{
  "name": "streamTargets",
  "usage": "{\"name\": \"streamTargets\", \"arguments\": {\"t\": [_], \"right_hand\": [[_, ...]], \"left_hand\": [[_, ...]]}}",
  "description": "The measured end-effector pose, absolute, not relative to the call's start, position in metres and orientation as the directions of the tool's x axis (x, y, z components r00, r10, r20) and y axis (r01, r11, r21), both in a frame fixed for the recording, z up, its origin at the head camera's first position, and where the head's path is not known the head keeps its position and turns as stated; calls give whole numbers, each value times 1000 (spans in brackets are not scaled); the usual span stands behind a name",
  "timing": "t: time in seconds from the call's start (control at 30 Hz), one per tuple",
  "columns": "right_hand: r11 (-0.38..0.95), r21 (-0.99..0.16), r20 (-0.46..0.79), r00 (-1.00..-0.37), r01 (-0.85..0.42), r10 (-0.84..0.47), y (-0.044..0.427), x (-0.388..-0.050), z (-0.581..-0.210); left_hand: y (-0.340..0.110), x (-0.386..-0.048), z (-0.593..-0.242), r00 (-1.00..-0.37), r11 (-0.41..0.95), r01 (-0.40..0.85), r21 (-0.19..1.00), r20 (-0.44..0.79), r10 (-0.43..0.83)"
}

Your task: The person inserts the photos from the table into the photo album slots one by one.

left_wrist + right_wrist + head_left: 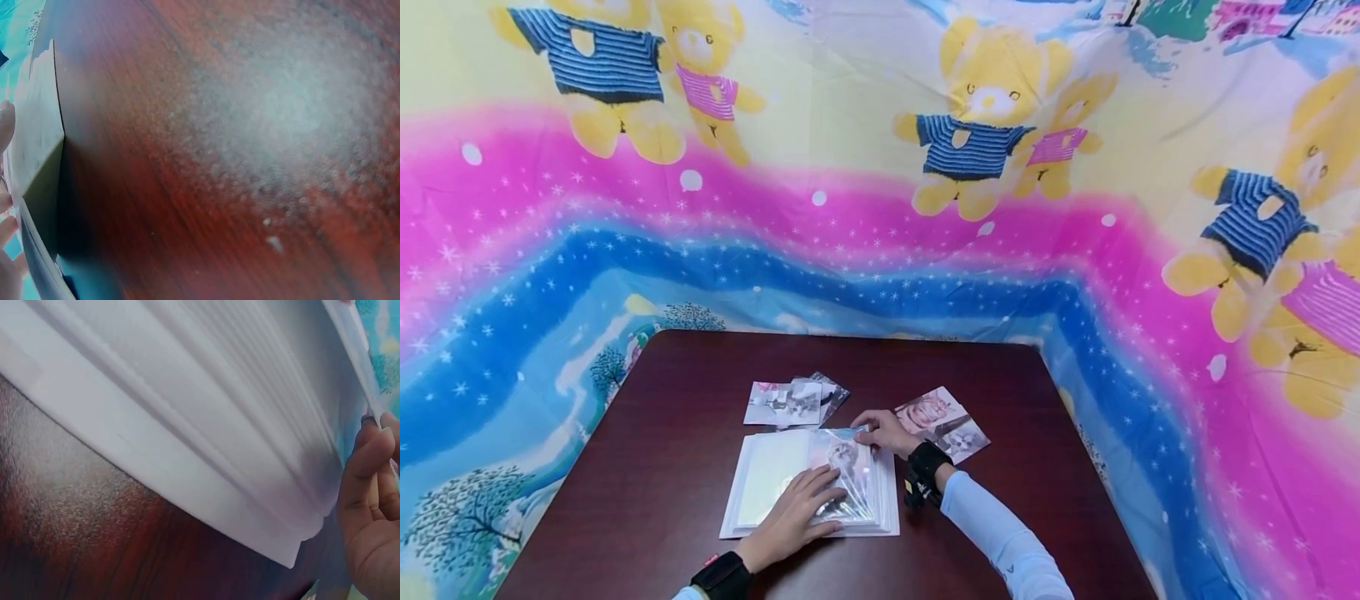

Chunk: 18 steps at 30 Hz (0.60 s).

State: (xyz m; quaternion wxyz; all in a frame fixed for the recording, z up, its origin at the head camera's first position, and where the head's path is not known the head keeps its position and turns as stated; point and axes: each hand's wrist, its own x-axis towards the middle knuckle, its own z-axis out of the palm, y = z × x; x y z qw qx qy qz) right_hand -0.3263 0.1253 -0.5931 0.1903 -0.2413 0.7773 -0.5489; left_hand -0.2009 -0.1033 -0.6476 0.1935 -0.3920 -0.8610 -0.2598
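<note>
An open album lies on the dark table, a photo under a clear sleeve on its right page. My left hand rests with spread fingers across the lower middle of the pages. At the top right corner of the right page, my right hand has its fingers bent at the sleeve's edge. The right wrist view shows the right hand pinching a page edge between thumb and finger, beside the fanned page stack. In the left wrist view, the album and some fingertips show at the left edge.
Behind the album on the left lie several overlapping photos. More photos lie to the right, just beyond the right hand. A patterned cloth hangs behind the dark wooden table.
</note>
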Motion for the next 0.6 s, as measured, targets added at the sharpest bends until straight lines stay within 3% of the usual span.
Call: {"name": "streamTargets", "arguments": {"t": [0.3,0.43,0.6], "right_hand": [[292,-954,-97,-856,-66,-508,120,-319,-598],[248,-967,-77,-874,-51,-480,112,-311,-592],[141,-990,-52,-853,-25,-520,96,-301,-580]], "left_hand": [[-97,-201,-637,-711,589,697,410,501,494],[-98,-202,-625,-811,575,585,572,412,415],[-101,-205,-607,-924,516,373,771,255,287]]}}
